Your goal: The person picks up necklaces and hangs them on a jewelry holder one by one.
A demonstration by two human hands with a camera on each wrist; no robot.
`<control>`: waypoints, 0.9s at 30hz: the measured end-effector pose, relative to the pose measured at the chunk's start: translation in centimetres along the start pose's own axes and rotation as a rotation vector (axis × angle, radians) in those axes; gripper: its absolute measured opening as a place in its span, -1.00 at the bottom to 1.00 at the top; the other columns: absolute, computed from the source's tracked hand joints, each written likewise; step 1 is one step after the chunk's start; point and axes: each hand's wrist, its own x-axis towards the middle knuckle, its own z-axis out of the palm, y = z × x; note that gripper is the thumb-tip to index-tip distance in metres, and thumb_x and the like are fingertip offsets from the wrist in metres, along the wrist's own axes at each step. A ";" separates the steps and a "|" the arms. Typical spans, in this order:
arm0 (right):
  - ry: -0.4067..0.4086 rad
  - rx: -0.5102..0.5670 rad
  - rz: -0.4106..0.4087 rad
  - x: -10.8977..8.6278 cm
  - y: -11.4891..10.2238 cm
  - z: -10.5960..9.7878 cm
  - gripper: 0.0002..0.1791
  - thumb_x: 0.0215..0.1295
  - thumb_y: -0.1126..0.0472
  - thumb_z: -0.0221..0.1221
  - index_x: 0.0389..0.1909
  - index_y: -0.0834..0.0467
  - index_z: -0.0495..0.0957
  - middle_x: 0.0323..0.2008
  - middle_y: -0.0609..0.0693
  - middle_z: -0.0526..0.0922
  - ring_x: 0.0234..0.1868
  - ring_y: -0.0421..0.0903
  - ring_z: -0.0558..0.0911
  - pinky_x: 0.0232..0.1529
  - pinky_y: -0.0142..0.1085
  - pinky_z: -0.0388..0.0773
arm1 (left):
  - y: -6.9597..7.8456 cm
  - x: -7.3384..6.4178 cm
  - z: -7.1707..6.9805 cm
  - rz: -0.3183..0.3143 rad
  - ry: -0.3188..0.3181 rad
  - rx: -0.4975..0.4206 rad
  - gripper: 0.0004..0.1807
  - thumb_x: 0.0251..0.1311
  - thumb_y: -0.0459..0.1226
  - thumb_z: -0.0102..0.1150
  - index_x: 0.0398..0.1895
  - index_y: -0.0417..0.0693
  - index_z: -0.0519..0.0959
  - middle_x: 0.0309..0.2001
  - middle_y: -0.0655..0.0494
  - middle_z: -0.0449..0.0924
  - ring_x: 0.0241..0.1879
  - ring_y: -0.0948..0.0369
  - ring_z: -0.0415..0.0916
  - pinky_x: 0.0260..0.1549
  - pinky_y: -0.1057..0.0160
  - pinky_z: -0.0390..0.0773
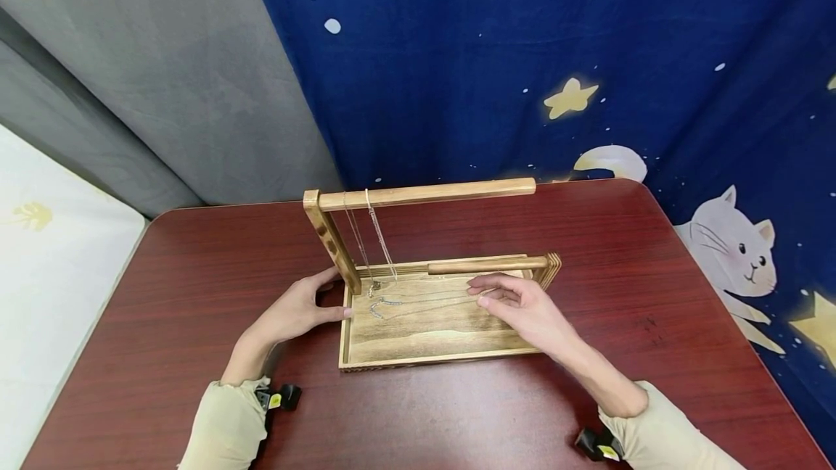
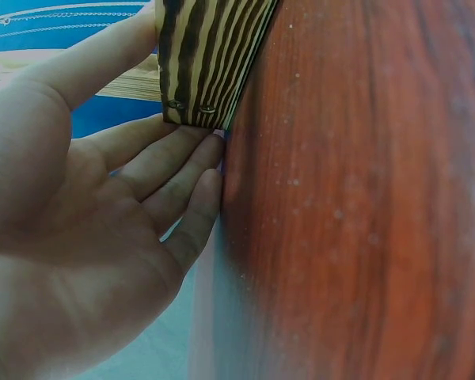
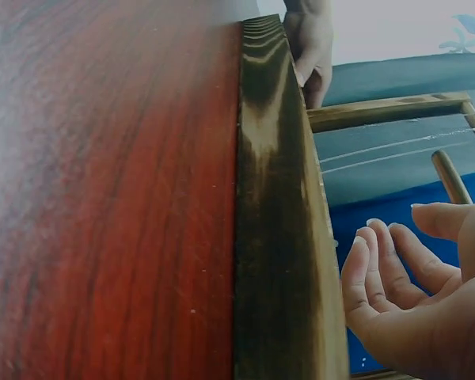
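Note:
A wooden tray stand (image 1: 437, 339) sits on the table. My left hand (image 1: 297, 310) is at its left end, fingers fairly straight, thumb on the rim. In the left wrist view, the fingertips (image 2: 210, 142) touch the striped end wall. A thin necklace with a bluish pendant (image 1: 385, 303) lies in the tray, its two strands running right. My right hand (image 1: 522, 303) is over the tray's right half, thumb and index finger near the strands' ends. The right wrist view shows these fingertips apart; no chain is visible between them.
Fine necklaces (image 1: 379, 227) hang near the left end of the upper wooden bar (image 1: 431, 194). A lower bar (image 1: 486, 265) crosses the tray's back right, just behind my right hand. The stand rests on a reddish-brown table (image 1: 418, 412), with a blue curtain (image 1: 457, 78) behind.

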 end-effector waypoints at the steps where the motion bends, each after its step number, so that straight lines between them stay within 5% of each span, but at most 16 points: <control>1: 0.001 -0.004 -0.001 0.0 0.1 0.1 -0.66 0.41 0.26 0.20 0.15 0.24 0.58 0.03 0.17 0.68 0.01 0.20 0.65 -0.13 -0.26 0.62 | 0.0 0.0 0.0 -0.001 0.000 -0.001 -0.07 0.13 -0.07 0.44 0.46 -0.31 0.24 0.31 -0.23 0.42 0.30 -0.12 0.35 0.24 -0.16 0.35; 11: 0.045 -0.054 -0.039 0.6 1.1 0.7 -0.73 0.36 0.26 0.25 0.04 0.18 0.65 -0.04 0.16 0.70 -0.27 0.08 0.67 -0.40 -0.39 0.51 | 0.0 -0.1 -0.1 -0.001 0.001 0.004 -0.07 0.13 -0.06 0.45 0.46 -0.30 0.24 0.31 -0.24 0.42 0.30 -0.13 0.36 0.23 -0.16 0.36; 27: 0.071 -0.209 -0.012 1.5 2.0 1.1 -0.74 0.32 0.16 0.31 0.01 0.04 0.67 -0.23 -0.09 0.72 -0.24 -0.16 0.68 -0.25 -0.34 0.60 | 0.0 0.1 -0.1 -0.007 -0.005 -0.005 -0.08 0.13 -0.07 0.45 0.47 -0.28 0.23 0.31 -0.22 0.42 0.31 -0.11 0.35 0.24 -0.15 0.36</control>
